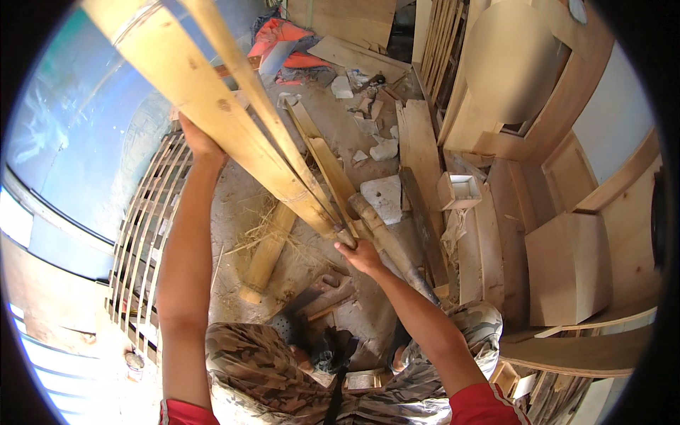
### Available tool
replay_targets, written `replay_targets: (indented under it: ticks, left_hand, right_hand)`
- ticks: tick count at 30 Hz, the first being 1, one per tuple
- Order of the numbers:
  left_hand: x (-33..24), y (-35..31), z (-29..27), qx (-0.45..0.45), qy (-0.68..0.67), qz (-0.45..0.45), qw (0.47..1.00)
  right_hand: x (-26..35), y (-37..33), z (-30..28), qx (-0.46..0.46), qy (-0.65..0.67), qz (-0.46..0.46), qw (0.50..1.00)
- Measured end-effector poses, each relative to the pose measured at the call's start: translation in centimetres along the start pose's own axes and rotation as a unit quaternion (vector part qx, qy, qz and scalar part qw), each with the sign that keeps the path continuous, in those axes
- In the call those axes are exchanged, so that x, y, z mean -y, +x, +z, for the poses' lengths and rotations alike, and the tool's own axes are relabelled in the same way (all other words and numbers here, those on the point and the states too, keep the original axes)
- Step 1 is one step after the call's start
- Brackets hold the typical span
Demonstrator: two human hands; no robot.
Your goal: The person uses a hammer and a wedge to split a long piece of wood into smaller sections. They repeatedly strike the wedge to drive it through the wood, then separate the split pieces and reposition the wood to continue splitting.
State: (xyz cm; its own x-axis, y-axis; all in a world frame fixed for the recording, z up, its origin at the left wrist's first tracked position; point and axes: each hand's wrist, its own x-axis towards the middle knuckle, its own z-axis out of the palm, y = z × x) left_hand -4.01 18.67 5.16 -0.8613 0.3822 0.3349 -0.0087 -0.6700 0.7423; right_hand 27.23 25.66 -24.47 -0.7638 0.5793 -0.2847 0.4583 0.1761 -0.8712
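A long, pale yellow length of split bamboo slants from the upper left down to the middle. Beside it runs a narrower bamboo strip, with a gap between them that closes toward the lower end. My left hand is closed around the wide piece's left edge, its fingers partly hidden behind it. Down at the bamboo's lower end, my right hand is closed around a short handle-like stub. Whether this is a knife handle or part of the bamboo, I cannot tell.
A bamboo pole and a thick bamboo piece with shavings lie before my knees. A slatted lattice stands at left. Wooden boards, a small white box and wooden furniture parts crowd the right.
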Motion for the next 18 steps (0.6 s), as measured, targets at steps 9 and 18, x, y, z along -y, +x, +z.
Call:
replay_targets:
  ticks: [9,18]
  left_hand:
    - [2.8,-4.7,-3.8,-0.067,0.238,0.005,0.969]
    - [14.2,-24.9,-8.9,-0.007,0.465,-0.403,0.789]
  right_hand:
    - [0.7,-0.4,4.7,-0.021,0.034,0.021,0.999]
    - [2.9,-0.9,6.9,0.029,0.193,0.012,0.981]
